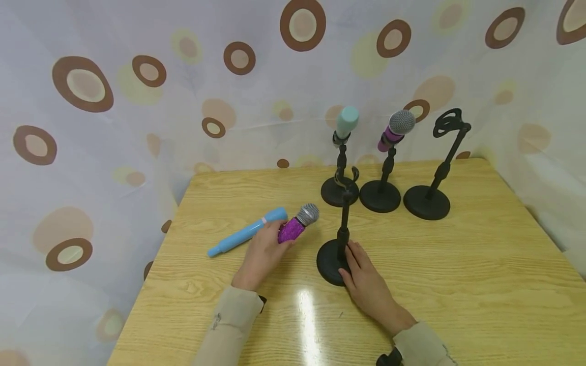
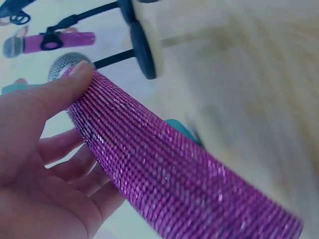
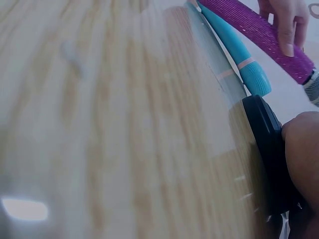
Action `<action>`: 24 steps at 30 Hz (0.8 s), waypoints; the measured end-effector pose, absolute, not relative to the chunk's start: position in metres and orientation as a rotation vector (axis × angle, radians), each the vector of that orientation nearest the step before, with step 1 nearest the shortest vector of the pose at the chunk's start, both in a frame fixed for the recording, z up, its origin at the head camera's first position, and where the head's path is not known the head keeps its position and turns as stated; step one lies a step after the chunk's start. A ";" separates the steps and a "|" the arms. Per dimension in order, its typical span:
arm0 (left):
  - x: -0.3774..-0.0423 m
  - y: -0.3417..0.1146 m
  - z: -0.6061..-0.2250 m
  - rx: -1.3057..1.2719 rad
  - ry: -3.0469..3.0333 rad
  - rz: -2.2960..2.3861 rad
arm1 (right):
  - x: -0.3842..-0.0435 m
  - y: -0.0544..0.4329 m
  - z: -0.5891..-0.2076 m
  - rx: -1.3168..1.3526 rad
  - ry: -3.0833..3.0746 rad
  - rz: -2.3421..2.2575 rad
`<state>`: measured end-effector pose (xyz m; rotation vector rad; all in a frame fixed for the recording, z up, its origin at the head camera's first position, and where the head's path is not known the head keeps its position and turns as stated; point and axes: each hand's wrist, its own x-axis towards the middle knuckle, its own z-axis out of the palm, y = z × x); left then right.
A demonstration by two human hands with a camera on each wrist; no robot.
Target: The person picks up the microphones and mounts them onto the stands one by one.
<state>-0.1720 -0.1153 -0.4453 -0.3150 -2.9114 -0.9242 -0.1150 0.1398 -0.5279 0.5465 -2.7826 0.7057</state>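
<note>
A sparkly purple microphone (image 1: 293,230) with a silver grille is held in my left hand (image 1: 265,249), tilted above the table. In the left wrist view the thumb presses the microphone's body (image 2: 164,154) near the grille, fingers behind it. My right hand (image 1: 370,290) grips the round base of a black microphone stand (image 1: 333,259), whose clip holds nothing. The right wrist view shows that base (image 3: 266,149) from the side, partly hidden by the hand. Just beyond my left hand lies a light blue microphone (image 1: 240,236), its middle partly covered by that hand in the head view.
Along the back of the wooden table (image 1: 494,254) are a stand with a mint microphone (image 1: 348,121), a stand with a purple, silver-headed microphone (image 1: 397,127), and a stand with a bare clip (image 1: 428,202). A patterned curtain (image 1: 256,101) hangs behind.
</note>
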 end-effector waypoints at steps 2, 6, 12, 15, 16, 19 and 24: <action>-0.174 -0.112 -0.440 -0.312 -2.896 -0.958 | -0.115 0.140 -0.529 0.550 -2.768 0.705; -0.178 -0.105 -0.429 -0.331 -2.837 -1.064 | -0.115 0.139 -0.529 0.557 -2.737 0.697; -0.184 -0.094 -0.410 -0.371 -2.727 -1.177 | -0.114 0.139 -0.527 0.561 -2.729 0.698; -0.187 -0.088 -0.402 -0.413 -2.674 -1.211 | -0.114 0.140 -0.527 0.561 -2.730 0.698; -0.189 -0.086 -0.399 -0.430 -2.658 -1.214 | -0.114 0.140 -0.527 0.563 -2.725 0.699; -0.192 -0.082 -0.393 -0.497 -2.598 -1.223 | -0.115 0.140 -0.528 0.571 -2.705 0.694; -0.199 -0.076 -0.385 -0.581 -2.522 -1.234 | -0.115 0.140 -0.530 0.593 -2.675 0.677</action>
